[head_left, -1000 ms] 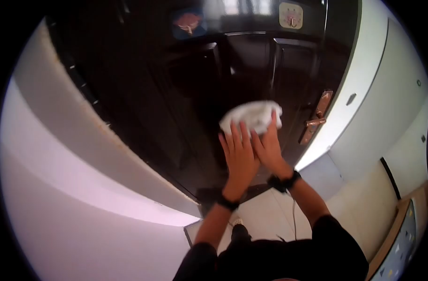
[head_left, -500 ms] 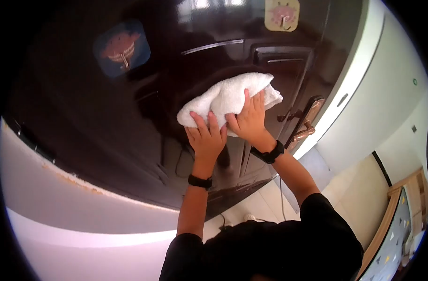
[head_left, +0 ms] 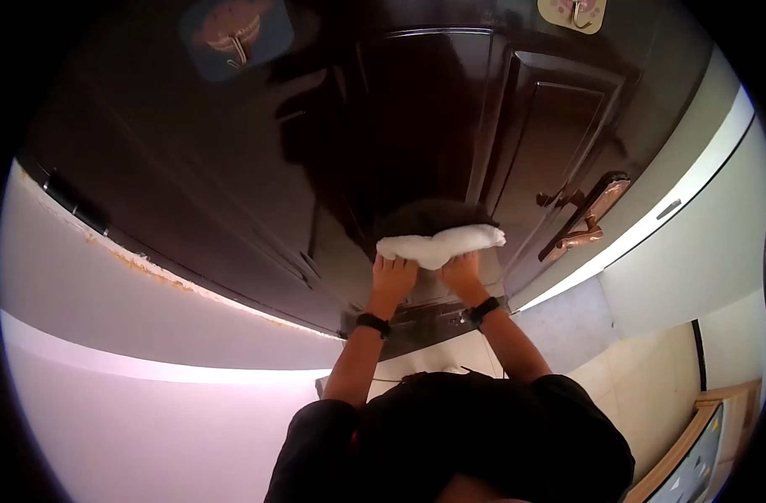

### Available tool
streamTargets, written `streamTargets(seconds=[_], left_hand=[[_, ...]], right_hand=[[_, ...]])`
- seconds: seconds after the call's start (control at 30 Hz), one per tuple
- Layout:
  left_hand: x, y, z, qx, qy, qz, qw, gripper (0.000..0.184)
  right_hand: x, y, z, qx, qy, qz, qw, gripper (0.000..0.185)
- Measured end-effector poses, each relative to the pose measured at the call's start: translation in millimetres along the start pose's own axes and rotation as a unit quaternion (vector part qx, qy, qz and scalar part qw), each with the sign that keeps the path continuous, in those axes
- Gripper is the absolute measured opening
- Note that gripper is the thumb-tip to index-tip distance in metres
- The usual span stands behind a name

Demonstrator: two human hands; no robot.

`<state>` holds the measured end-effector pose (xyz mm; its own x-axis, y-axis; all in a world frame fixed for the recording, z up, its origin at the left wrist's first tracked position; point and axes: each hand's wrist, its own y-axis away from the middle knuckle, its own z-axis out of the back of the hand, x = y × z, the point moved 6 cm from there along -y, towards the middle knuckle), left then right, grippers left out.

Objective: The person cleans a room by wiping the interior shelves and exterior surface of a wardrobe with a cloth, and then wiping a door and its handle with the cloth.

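Observation:
A folded white cloth (head_left: 437, 248) lies against the glossy dark brown door (head_left: 416, 117), low on its middle panel. My left hand (head_left: 394, 278) grips the cloth's left part, with the fingers bent over its lower edge. On the right part, my right hand (head_left: 462, 275) is closed on the same cloth, its fingertips partly hidden by the fabric. Both wrists wear black bands. The cloth's reflection shows in the door just above it.
A bronze door handle (head_left: 582, 235) sits on the door's right side. Adhesive hooks, one dark blue (head_left: 236, 38) and one cream (head_left: 574, 12), are stuck higher up. The frame's chipped edge (head_left: 173, 281) runs along the left. A wood-edged piece of furniture (head_left: 685, 453) stands lower right.
Both hands have moved the cloth lower on the door, and it now looks flatter and narrower. The view has shifted, so the hooks appear higher and the handle farther right.

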<state>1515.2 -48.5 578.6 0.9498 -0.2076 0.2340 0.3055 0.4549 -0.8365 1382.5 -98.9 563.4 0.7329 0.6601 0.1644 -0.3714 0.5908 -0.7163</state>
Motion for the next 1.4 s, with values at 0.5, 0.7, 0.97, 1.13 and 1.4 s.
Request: streamTargets(seconds=[0.5, 0.7, 0.97, 1.13, 1.4], left_hand=[[-16.2, -79.5, 50.8, 0.063, 0.064, 0.134, 0.987, 0.052], [45.3, -243.6, 142.2, -0.224, -0.053, 0.089, 0.969, 0.047], [48.1, -254.4, 149.3, -0.233, 0.011, 0.036, 0.972, 0.02], [16.9, -171.8, 94.6, -0.148, 0.038, 0.017, 0.988, 0.01], [-26.6, -61.8, 18.6, 0.075, -0.009, 0.002, 0.997, 0.031]], right_hand=[[16.2, -50.1, 92.0, -0.174, -0.03, 0.032, 0.984, 0.075], [56.0, -202.0, 237.1, -0.275, 0.013, 0.157, 0.949, 0.064], [77.0, -222.7, 252.7, -0.282, 0.074, 0.126, 0.948, 0.034], [44.5, -155.3, 185.9, -0.214, 0.05, 0.071, 0.973, 0.044], [-4.0, -52.2, 76.1, -0.034, 0.014, -0.092, 0.995, 0.039]])
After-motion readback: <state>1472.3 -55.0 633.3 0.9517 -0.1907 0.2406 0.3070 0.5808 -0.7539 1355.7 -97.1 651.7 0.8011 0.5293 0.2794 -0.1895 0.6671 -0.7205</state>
